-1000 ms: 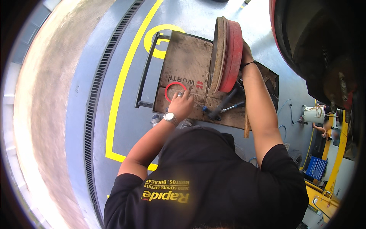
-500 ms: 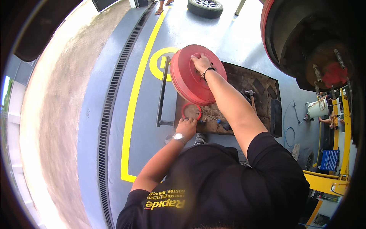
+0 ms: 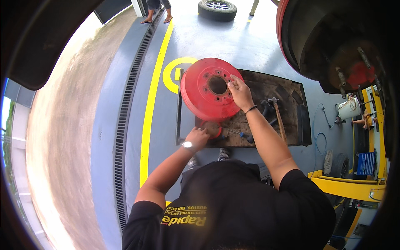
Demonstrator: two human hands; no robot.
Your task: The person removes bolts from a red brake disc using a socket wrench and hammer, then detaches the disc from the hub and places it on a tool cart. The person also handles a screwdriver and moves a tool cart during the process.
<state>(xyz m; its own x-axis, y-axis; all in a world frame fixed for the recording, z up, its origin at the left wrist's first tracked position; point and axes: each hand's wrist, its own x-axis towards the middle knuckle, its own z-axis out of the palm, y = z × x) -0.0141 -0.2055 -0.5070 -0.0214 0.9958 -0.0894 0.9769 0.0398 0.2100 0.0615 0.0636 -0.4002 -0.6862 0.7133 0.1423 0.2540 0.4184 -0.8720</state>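
A red brake drum (image 3: 196, 87) lies on a low dark cart, its round centre hole and ring of bolt holes facing up. Over the right part of its face is my right hand (image 3: 239, 92), fingers slightly apart and nothing visible in them, beside the centre hole. Close to the drum's near edge sits a shallow, red-rimmed round container (image 3: 219, 131), partly hidden under that edge. My left hand (image 3: 197, 138) has its fingers curled at the container's left rim; the fingertips are hard to make out.
The cart (image 3: 258, 83) also carries a hammer (image 3: 278, 114) and a blue-handled tool (image 3: 241, 134). At upper right hangs a large drum-shaped part (image 3: 316, 46) with studs. A wheel (image 3: 216, 10) lies on the far floor, and a person's feet (image 3: 167, 19) stand by the drain grate (image 3: 129, 91).
The brake drum has gone from tilted to flatter, exposing its centre hole. My right hand has shifted right, off the middle of the drum. My left hand stays near the red container.
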